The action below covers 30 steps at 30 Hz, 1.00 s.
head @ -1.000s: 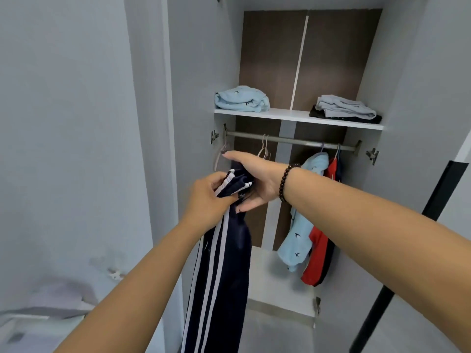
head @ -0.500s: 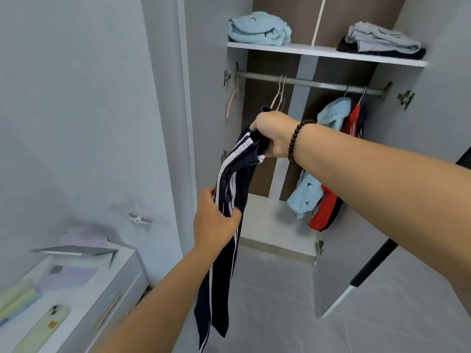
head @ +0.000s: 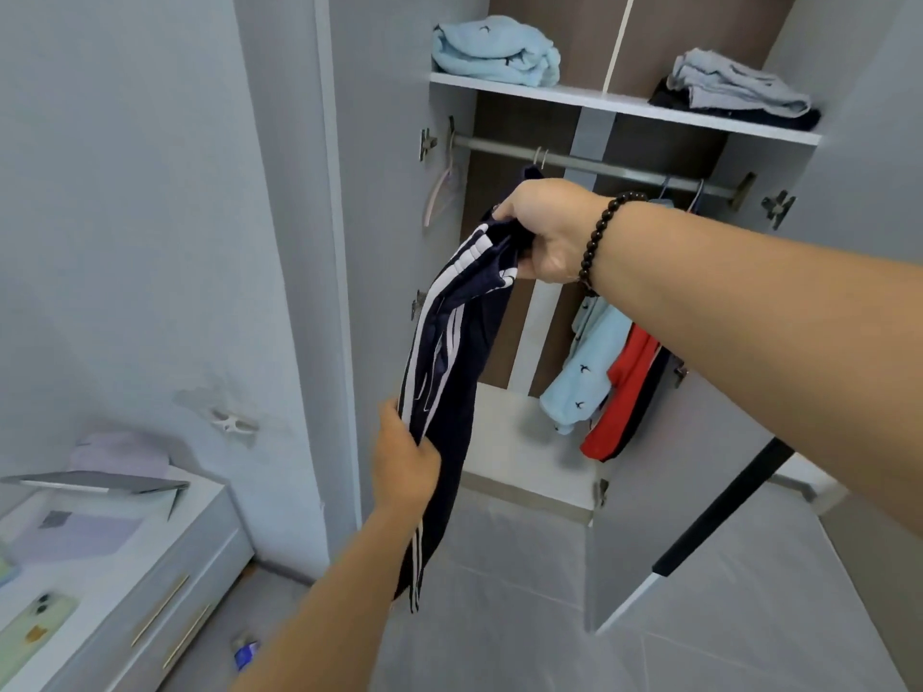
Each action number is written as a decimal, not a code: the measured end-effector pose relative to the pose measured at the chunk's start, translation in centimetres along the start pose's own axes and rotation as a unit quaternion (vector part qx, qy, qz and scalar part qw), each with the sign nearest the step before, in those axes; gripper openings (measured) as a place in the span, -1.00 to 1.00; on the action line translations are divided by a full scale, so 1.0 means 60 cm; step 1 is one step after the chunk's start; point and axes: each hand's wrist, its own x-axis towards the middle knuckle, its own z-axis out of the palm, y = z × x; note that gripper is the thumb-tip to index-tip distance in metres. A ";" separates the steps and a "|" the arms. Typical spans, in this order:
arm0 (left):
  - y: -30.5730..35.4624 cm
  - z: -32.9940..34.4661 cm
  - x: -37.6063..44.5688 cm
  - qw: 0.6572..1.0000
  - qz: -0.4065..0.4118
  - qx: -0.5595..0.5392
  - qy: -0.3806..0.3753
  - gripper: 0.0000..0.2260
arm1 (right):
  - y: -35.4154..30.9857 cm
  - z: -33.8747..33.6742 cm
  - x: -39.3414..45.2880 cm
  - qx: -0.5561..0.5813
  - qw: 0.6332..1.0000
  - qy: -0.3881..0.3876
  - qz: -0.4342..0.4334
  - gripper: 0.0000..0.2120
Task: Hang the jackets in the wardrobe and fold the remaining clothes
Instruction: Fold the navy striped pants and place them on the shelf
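Garment: navy striped trousers (head: pixel 452 372) hang lengthwise in front of the open wardrobe (head: pixel 394 202).
Right hand (head: pixel 549 232): fingers clenched on the bunched top end.
Left hand (head: pixel 404 462): fingers pinch one edge lower down.
Risk, slip: slick fabric could slide from the lower pinch.
Risk, snag: raised end is near the rail (head: pixel 589 164) and an empty hanger (head: pixel 439 192).
Risk, fold: misaligned legs would fold crooked.

Right hand (head: pixel 547 231) above left hand (head: pixel 403 462), both clenched
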 end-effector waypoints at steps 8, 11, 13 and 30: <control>-0.134 -0.035 -0.023 0.999 -0.011 0.040 0.014 -0.67 | 0.083 0.012 0.027 -0.020 0.997 -0.077 -0.003 -0.86; -0.208 -0.027 -0.045 0.999 0.004 0.029 0.025 -0.65 | 0.135 0.021 0.033 -0.017 0.995 -0.089 -0.045 -0.81; -0.267 -0.017 -0.066 0.999 0.019 0.018 0.037 -0.64 | 0.169 0.028 0.037 -0.023 0.992 -0.097 -0.074 -0.78; -0.504 -0.175 -0.358 0.982 0.138 0.118 0.044 -0.58 | 0.507 -0.058 -0.186 -0.031 0.989 -0.077 -0.120 -0.83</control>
